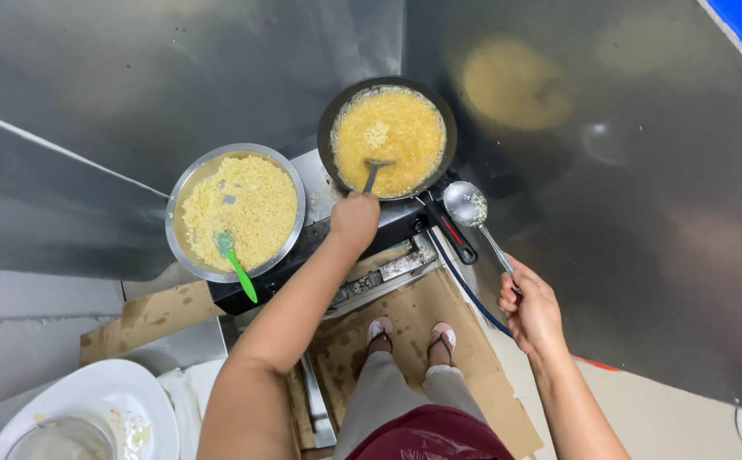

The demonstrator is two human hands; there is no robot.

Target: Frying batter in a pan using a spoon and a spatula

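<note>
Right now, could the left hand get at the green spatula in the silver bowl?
Probably yes, once freed. The left hand is closed on a utensil in the dark pan; the green spatula lies close by in the silver bowl, handle over the rim, nothing between.

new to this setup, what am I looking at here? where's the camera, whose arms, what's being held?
There is no machine here. One camera sits on a person's head and looks straight down, so the two bare arms, and the sandalled feet below, are that person's own.

The left hand holds a utensil dipped in the yellow mixture in a dark frying pan on a black cooktop. The right hand holds a metal ladle in the air beside the pan.

Left of the pan, a metal bowl of crumbly yellow food holds a green spatula. A white plate sits at bottom left, and flattened cardboard covers the floor.
</note>
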